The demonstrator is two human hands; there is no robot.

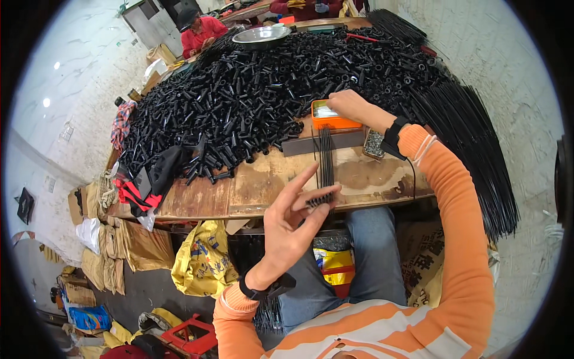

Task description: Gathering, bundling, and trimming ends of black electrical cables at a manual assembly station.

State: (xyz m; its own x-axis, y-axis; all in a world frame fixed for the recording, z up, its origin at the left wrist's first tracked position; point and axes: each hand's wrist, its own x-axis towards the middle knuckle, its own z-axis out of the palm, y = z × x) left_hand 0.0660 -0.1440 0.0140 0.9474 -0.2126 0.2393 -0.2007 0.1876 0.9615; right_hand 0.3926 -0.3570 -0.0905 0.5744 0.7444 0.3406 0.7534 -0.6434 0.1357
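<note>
My left hand [290, 224] is closed around the lower end of a bundle of thin black rods [325, 158], its index finger stretched out along them. The bundle points away from me over the table's front edge, and its far end reaches a small orange box [338, 123]. White contents show inside that box. Over its right side is my right hand [351, 105], with fingers curled down at the rim; whatever they pinch is hidden. Crossing under the rods, a flat grey bar [350, 141] lies beside the box.
A large heap of short black tubes [239, 96] covers the wooden table [257, 188]. Long black rods [472, 149] lie along the right side. A small tray of metal bits [375, 145] stands near my right wrist. Far off are a metal bowl [261, 34] and a person in red [202, 37].
</note>
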